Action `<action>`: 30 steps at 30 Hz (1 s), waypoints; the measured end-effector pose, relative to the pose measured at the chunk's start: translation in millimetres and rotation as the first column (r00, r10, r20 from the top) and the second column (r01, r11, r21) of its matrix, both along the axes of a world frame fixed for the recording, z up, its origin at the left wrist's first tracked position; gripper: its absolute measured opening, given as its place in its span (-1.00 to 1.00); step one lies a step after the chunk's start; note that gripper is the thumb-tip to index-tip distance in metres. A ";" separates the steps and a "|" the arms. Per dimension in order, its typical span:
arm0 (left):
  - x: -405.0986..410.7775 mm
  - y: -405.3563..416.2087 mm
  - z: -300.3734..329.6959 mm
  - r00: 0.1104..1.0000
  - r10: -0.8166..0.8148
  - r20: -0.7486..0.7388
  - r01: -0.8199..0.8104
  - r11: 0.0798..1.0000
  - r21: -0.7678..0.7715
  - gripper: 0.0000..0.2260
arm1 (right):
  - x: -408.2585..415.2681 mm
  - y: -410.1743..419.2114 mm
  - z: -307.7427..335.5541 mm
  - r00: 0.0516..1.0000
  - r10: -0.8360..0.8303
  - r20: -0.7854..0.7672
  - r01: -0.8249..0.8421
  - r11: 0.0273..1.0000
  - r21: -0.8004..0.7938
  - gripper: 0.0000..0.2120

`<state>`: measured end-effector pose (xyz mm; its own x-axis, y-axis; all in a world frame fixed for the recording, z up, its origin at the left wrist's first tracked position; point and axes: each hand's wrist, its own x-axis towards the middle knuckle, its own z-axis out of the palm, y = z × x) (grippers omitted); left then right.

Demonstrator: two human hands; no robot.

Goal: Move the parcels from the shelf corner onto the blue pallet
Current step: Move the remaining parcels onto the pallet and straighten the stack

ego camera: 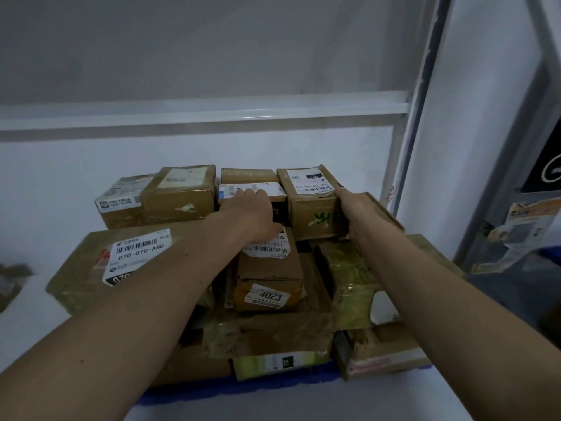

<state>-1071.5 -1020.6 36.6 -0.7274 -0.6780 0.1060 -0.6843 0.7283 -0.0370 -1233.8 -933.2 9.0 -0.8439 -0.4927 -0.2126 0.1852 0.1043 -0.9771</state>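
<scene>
- Presently, the blue pallet [273,387] lies on the floor under a white shelf beam [200,112], its edge showing beneath a stack of cardboard parcels.
- Large parcel marked 070-070-A80 [91,268] sits at the stack's left.
- Box with green scrawl [312,208] stands at the back right; the right hand [353,212] presses flat against its right side, fingers straight.
- Dark parcel with a white label [252,189] sits just left of it; the left hand [255,212] rests on top, fingers curled over its label.
- Small box labelled 4023 [268,281] lies mid-stack.
</scene>
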 end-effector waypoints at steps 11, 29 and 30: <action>29.7 17.4 21.6 0.984 -0.010 -0.175 -0.017 0.989 -0.149 -0.54 | 52.8 15.7 27.7 0.258 0.420 -0.870 0.095 0.885 0.455 -0.51; 273.9 43.5 -7.1 0.841 0.496 -0.219 -0.526 0.843 -0.110 -0.60 | 290.7 -18.0 28.3 -0.184 0.509 -0.841 -0.544 0.660 0.519 -0.47; 287.9 43.0 -10.8 0.829 0.517 -0.215 -0.547 0.829 -0.114 -0.58 | 305.5 -20.2 24.6 -0.200 0.517 -0.832 -0.558 0.638 0.530 -0.47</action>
